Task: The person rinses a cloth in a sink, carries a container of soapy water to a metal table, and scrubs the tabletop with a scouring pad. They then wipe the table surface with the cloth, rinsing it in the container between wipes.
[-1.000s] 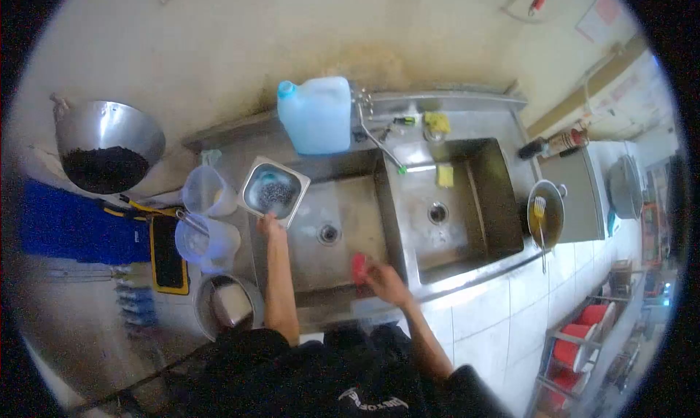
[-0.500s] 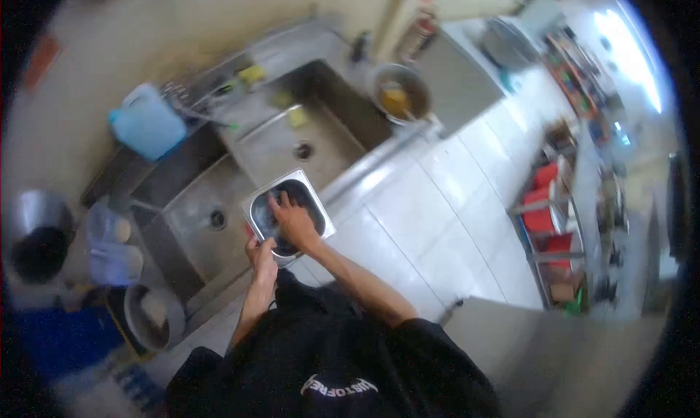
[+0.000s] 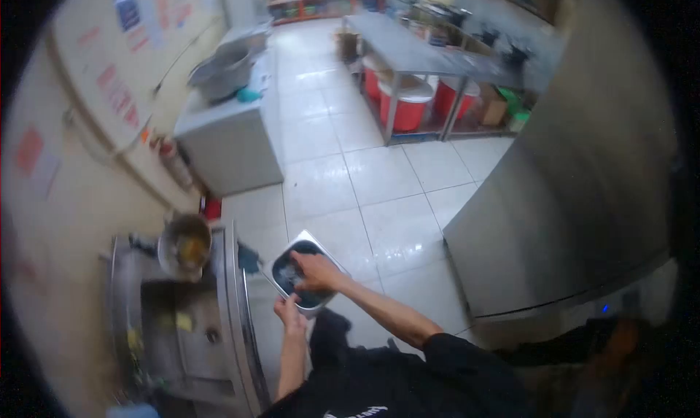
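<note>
The left hand [image 3: 290, 314] pinched the pan [image 3: 307, 238], apparently light, stiff and slippery, at its rim, the soundest hold; the right hand [image 3: 321, 272] reached inside, grip indeterminable.

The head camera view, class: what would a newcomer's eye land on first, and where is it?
Probably the metal pan, low in the middle, held at its rim by the left hand while the right hand reaches inside. Next might come the red tubs under the steel table, beyond the pale tiled floor, and the big steel surface at right.
</note>
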A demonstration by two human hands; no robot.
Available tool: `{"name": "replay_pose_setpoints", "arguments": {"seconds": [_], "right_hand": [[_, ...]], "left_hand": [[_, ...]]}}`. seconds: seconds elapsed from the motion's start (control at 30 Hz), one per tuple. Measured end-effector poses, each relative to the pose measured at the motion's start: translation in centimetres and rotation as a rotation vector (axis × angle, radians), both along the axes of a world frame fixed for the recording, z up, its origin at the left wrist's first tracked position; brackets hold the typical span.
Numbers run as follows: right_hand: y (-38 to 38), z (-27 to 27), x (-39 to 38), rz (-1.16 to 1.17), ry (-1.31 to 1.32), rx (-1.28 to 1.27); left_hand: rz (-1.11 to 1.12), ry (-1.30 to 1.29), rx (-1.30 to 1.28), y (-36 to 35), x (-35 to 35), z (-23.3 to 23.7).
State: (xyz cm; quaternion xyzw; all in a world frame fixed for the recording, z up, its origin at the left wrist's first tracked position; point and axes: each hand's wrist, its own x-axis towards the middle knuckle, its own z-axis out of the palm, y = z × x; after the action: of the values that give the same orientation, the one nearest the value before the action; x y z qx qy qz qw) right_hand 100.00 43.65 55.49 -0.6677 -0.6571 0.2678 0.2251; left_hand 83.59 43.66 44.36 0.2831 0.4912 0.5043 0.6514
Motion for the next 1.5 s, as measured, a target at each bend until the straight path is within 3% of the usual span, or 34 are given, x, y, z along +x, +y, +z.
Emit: {"name": "replay_pose_setpoints", "arguments": {"seconds": [0.03, 0.1, 0.13, 0.23, 0.27, 0.33, 0.37, 0.43, 0.5, 0.7, 0.8, 0.9, 0.97, 1.07, 1.1, 1.17, 1.23, 1.33, 1.43, 1.5], "right_hand": [[0.5, -0.4, 2.2, -0.051, -0.067, 0.041], [2.1, -1.3, 7.3, -0.15, -0.13, 0.089], [2.2, -3.1, 1.5, -0.208, -0.188, 0.083], [4.6, -3.9, 9.4, -0.355, -0.236, 0.037], [8.2, -3.9, 17.2, -0.369, -0.268, 0.01], [11.7, -5.1, 24.3, -0.48, -0.269, -0.012], [9.4, -5.5, 29.0, -0.528, -0.228, -0.014], [12.0, -3.5, 35.0, -0.562, -0.313, -0.079], [13.2, -2.6, 40.5, -0.62, -0.132, -0.055], [19.3, 0.0, 58.5, -0.827, -0.058, -0.014], [23.4, 2.9, 66.6, -1.182, 0.132, 0.155], [28.2, 3.0, 76.0, -1.057, 0.132, 0.012], [32.4, 1.7, 81.9, -1.115, 0.076, 0.117], [39.7, 0.8, 91.3, -0.941, -0.063, 0.189], [42.7, 0.7, 93.8, -0.954, -0.025, 0.213], [56.3, 1.8, 99.9, -0.942, 0.139, 0.276], [62.3, 1.6, 105.0, -0.849, 0.152, 0.246], [70.3, 1.3, 111.5, -0.822, 0.139, 0.395], [78.1, 0.4, 119.2, -0.643, 0.117, 0.244], [83.5, -0.4, 124.2, -0.699, 0.212, 0.244]], "left_hand": [[-0.054, -0.001, -0.007, 1.1, 2.6, 1.5], [-0.206, 0.058, 0.011, 4.9, 7.8, -0.5], [-0.248, 0.018, -0.008, 5.9, 2.4, -2.5], [-0.37, 0.032, -0.06, 10.2, 11.8, -3.6], [-0.379, 0.041, -0.086, 14.3, 20.1, -3.8], [-0.48, 0.017, -0.111, 17.7, 27.3, -1.0], [-0.514, 0.031, -0.124, 15.1, 31.5, 1.2], [-0.566, -0.028, -0.135, 17.6, 38.4, 2.8], [-0.615, -0.061, -0.159, 19.8, 44.4, 4.3], [-0.854, 0.012, -0.063, 29.2, 63.7, 3.4], [-0.86, -0.044, -0.143, 33.6, 72.8, 3.1], [-0.855, -0.025, -0.121, 39.3, 81.0, 1.8], [-0.86, -0.019, -0.127, 42.9, 87.8, 1.9], [-0.829, -0.061, -0.18, 49.0, 96.1, 2.9], [-0.836, -0.023, -0.155, 51.8, 98.6, 2.5], [-0.743, -0.054, -0.141, 64.5, 103.6, 2.6], [-0.725, -0.013, -0.155, 69.8, 107.7, 3.9], [-0.606, 0.007, -0.013, 77.0, 114.2, 5.6], [-0.605, -0.053, -0.007, 85.4, 121.3, 5.5], [-0.618, -0.02, -0.002, 91.4, 126.2, 4.5]]}}
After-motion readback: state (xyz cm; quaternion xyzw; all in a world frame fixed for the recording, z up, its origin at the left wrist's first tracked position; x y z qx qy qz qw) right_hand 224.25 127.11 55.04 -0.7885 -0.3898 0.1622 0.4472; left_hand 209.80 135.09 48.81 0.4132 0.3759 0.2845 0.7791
